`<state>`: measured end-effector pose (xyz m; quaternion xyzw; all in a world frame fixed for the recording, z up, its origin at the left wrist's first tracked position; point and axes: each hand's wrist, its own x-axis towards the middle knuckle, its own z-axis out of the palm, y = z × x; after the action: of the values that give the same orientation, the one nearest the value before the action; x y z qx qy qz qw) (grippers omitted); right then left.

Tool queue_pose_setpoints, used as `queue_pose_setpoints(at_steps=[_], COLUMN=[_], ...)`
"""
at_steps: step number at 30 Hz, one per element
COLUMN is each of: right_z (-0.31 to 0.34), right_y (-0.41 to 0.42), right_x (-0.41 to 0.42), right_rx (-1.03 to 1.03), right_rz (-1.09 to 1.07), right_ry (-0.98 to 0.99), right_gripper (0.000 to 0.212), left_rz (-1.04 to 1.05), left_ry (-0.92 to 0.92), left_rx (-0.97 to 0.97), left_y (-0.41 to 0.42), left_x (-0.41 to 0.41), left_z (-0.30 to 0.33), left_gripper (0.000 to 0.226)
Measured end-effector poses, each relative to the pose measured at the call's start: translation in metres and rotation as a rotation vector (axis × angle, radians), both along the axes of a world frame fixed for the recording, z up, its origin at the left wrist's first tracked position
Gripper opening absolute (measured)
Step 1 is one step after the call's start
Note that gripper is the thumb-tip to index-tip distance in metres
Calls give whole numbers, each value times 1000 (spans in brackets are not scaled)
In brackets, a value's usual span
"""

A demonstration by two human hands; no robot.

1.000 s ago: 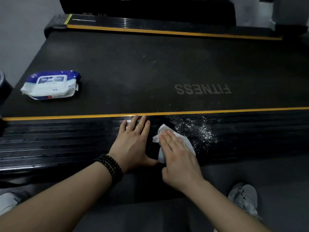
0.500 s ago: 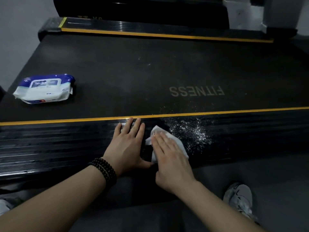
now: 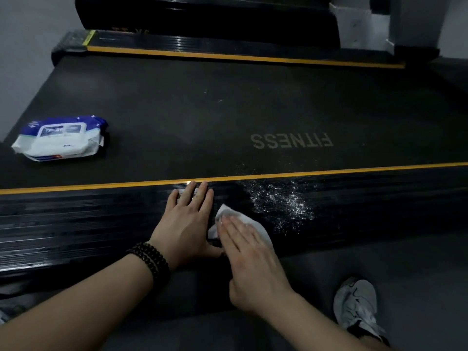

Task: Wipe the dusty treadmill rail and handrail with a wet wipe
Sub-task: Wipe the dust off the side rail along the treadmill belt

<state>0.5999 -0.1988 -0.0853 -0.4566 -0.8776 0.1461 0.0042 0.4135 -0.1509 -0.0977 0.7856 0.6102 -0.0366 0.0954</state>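
On the near side rail (image 3: 101,224) of the treadmill, a white wet wipe (image 3: 243,221) lies flat against the ribbed black surface, pinned under the right hand (image 3: 250,259); that hand is flat, fingers straight and together, pressing on the wipe, with the wipe's edges sticking out past the fingertips and on both sides. Just beyond the wipe, further along the rail away from the left hand, a patch of white dust (image 3: 281,203) speckles the rail, some specks spilling over the yellow stripe (image 3: 354,171) onto the belt. Touching the wipe's other side, the left hand (image 3: 184,224) lies palm down on the rail, fingers straight and spread a little, holding nothing, fingertips reaching the yellow stripe; thumb points toward the right hand. A black bead bracelet (image 3: 152,259) wraps the left wrist. Past the stripe from the wipe, the dark belt (image 3: 177,117) carries the word FITNESS (image 3: 291,141), reading upside down from this view. Well apart from the wipe, on the belt off to the left hand's side, a blue and white wet wipe pack (image 3: 60,138) lies flat, lid closed. Far side rail (image 3: 228,51) with its own yellow stripe runs across the belt's far edge. Nearer than the wipe, on the grey floor (image 3: 379,259), a white sneaker (image 3: 354,305) sits by the right forearm. Handrail not identifiable in view.
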Motion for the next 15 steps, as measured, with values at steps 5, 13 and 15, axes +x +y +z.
queue_pose_setpoints(at_steps=[5,13,15], right_z=[-3,-2,-8], right_y=[10,5,0], right_x=[20,-1,11], right_rx=[49,22,26], right_rz=[-53,12,22], right_ry=[10,20,22], right_gripper=[105,107,107], left_rz=[1,-6,-1], left_ry=[21,22,9], left_rx=[-16,-18,-22], left_y=[1,2,1], left_x=[2,0,0], left_z=[4,1,2], left_gripper=[136,139,140])
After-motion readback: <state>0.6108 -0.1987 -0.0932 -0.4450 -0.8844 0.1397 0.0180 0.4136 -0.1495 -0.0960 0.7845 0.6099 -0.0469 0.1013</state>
